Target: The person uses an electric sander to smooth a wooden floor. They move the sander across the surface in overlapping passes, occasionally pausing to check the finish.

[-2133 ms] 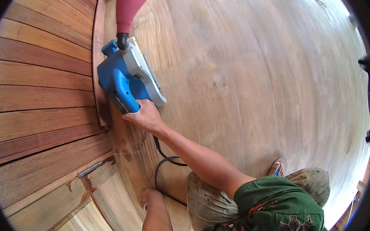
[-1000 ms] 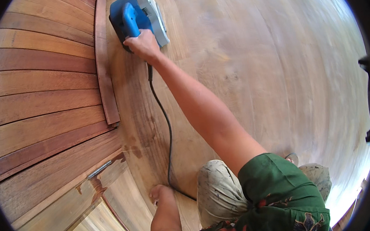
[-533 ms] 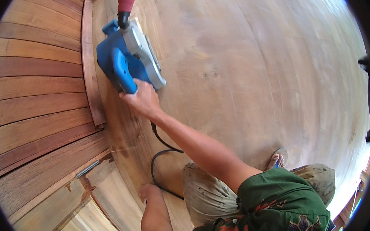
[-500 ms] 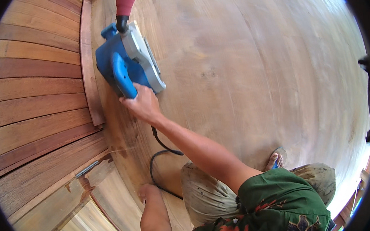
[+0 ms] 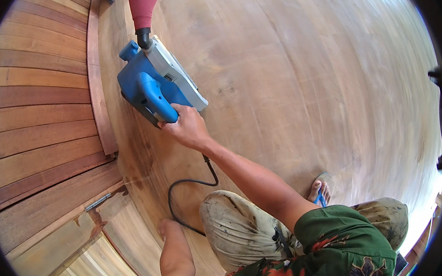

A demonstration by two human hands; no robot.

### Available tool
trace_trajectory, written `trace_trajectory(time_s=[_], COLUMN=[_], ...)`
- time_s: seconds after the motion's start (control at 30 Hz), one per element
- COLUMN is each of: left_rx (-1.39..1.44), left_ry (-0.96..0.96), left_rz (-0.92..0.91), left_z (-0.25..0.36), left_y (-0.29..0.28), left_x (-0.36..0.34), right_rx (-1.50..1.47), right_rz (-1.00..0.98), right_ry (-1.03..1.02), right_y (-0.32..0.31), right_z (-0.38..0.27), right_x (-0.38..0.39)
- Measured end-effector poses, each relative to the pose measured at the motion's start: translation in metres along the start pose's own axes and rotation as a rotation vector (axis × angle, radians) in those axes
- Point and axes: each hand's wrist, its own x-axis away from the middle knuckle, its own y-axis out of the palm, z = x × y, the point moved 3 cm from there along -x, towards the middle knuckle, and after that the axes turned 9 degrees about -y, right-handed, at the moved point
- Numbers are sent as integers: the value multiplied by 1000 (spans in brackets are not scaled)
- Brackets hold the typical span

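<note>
My right hand [image 5: 187, 127] grips the rear handle of a blue and grey belt sander [image 5: 148, 84], its fingers wrapped round the grip. The sander lies tilted on the wooden floor [image 5: 279, 98], close to the plank wall on the left. A red dust bag [image 5: 143, 7] rises from a black elbow at its far end. The sander's black power cord [image 5: 189, 180] loops back towards my knee. My left arm reaches down at the lower left, and my left hand [image 5: 166, 228] leans on the wood there. Its fingers are mostly hidden.
Reddish wall planks [image 5: 40, 117] run along the left, with a wooden trim strip [image 5: 96, 80] at their foot. Nearer me, a panelled wooden door [image 5: 99, 259] has a metal hinge [image 5: 98, 202]. My sandalled foot [image 5: 321, 190] stands on the floor to the right.
My right hand has drawn the sander away from the wall, to the right and slightly nearer, turning it a little. The cord's loop has shifted. My left hand stays down on the wood.
</note>
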Motion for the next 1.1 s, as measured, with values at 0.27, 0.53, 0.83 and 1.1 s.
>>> trace_trajectory(time_s=[0.27,0.53,0.83,1.1], left_rx=[-65,-236,272,135], left_ry=[-70,45,-153,-63], left_rz=[42,74,-50,-86], left_z=[-11,-15,-73,-54], left_y=[-21,0,73,79], left_x=[35,-21,-83,-79], right_rx=[-17,-40,13,78], right_rz=[89,155,268,313], right_ry=[-10,-9,-202,-311], right_y=[-51,-81,-108,-129], right_z=[-15,-3,81,89], right_x=[-1,-16,-56,-232])
